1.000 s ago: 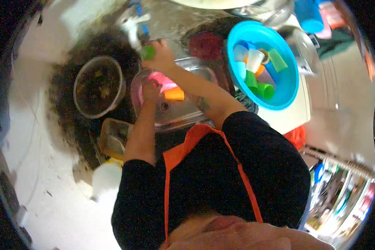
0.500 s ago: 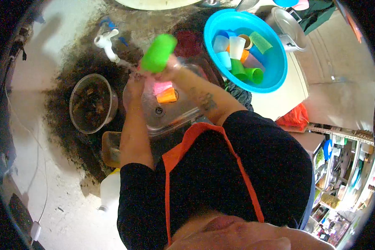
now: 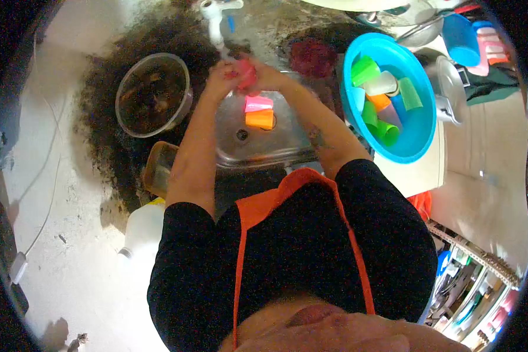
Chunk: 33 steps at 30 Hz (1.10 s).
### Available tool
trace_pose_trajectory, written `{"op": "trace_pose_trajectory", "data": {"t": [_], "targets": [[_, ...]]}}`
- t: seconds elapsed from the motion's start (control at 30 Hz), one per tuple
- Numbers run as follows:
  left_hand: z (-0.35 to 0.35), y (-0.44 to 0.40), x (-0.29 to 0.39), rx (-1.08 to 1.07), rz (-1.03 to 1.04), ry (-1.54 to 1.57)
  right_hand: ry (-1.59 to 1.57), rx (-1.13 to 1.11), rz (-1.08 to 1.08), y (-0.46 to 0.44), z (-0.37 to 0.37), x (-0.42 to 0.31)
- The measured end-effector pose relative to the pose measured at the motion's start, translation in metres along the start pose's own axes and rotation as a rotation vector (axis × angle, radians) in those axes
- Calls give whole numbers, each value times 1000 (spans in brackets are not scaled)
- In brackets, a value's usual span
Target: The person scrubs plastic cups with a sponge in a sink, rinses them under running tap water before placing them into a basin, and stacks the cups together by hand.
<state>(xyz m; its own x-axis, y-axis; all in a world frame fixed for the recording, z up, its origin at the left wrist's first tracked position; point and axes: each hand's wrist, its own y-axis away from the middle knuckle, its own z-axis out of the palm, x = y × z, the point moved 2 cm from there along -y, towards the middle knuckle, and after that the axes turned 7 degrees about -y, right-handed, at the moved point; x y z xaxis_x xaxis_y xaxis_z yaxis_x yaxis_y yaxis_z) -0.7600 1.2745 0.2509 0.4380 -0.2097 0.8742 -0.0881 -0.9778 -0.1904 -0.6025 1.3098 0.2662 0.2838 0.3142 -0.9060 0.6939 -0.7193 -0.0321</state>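
Under the white tap, a pinkish-red cup, slightly blurred, is between my two hands. My left hand is closed round its left side. On the other side my right hand grips it, with its fingers partly hidden. Water from the tap falls beside the cup. Below my hands, a pink cup and an orange cup lie on their sides in the metal sink, touching or nearly touching each other.
To the right, a blue basin holds several coloured cups, with a metal pot behind it. At left stand a clear round tub with dark contents, a brownish rectangular container and a white jug.
The green cup has left my right hand, and another green cup now shows at the basin's upper left. Both hands have come together on a pinkish-red cup. The view has shifted.
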Motion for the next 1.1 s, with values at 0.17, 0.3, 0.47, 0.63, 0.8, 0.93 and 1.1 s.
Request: {"op": "trace_pose_trajectory", "data": {"t": [0.17,0.3,0.47,0.63,0.8,0.93,1.1], "targets": [[-28,-1,52,232,-79,-119,180,170,228,2,21,-20],[-40,-16,79,187,-385,86,-121,439,105,0,36,-12],[-34,-23,93,-24,-345,475,-84,555,-137,-12,34,-30],[-25,-6,41,171,-422,407,22,462,21,-15,24,-40],[3,18,30,279,-458,898,-171,424,215,-27,31,-41],[3,4,24,234,-362,1265,531,576,-210,-19,53,-66],[10,7,23,-72,-389,1568,19,439,-74,-36,17,-59]]}}
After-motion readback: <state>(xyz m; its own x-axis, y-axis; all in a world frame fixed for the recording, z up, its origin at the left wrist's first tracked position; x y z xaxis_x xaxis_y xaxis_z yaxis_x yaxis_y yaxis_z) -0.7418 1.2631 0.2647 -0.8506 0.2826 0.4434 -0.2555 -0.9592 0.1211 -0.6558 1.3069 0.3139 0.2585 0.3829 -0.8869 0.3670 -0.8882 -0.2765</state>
